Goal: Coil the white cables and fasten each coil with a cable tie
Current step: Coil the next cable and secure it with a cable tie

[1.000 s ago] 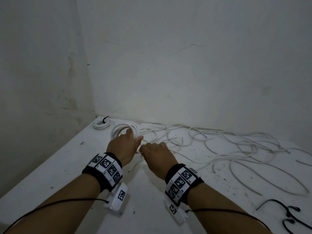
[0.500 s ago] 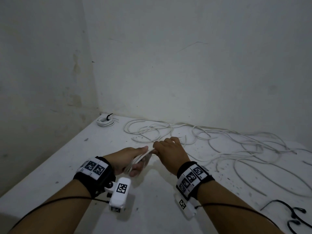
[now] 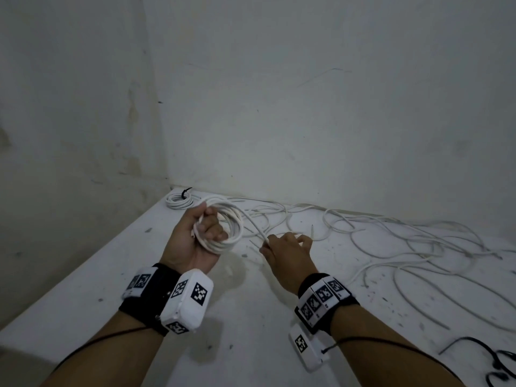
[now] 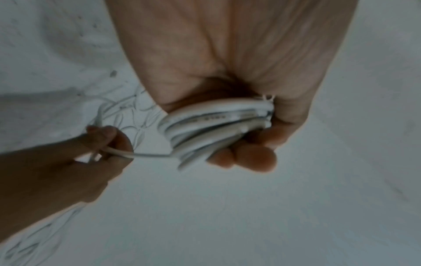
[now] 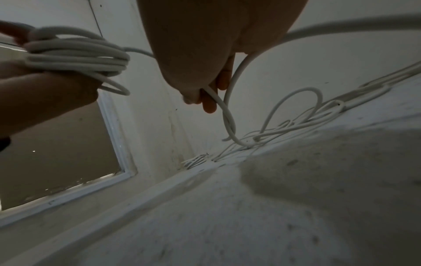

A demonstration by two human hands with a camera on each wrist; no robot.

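My left hand [image 3: 199,233] is raised palm-up above the white table [image 3: 111,275] and grips a white cable coil [image 3: 229,227] of several loops; the left wrist view shows the coil [image 4: 216,124] pressed between palm and fingers. A free strand runs from the coil to my right hand [image 3: 284,247], which pinches the strand [image 5: 218,100] between thumb and fingers. Its loose end hangs below the fingers. A finished coil with a black tie [image 3: 180,201] lies in the far left corner. Loose white cables [image 3: 391,238] sprawl over the table on the right.
Black cable ties [image 3: 497,361] lie near the front right edge. Walls close off the table at the back and the left. A bare stretch of table [image 3: 251,317] lies under my forearms.
My left hand has turned palm-up and lifted the coil higher and farther from me. My right hand has pulled away to the right, drawing out a strand.
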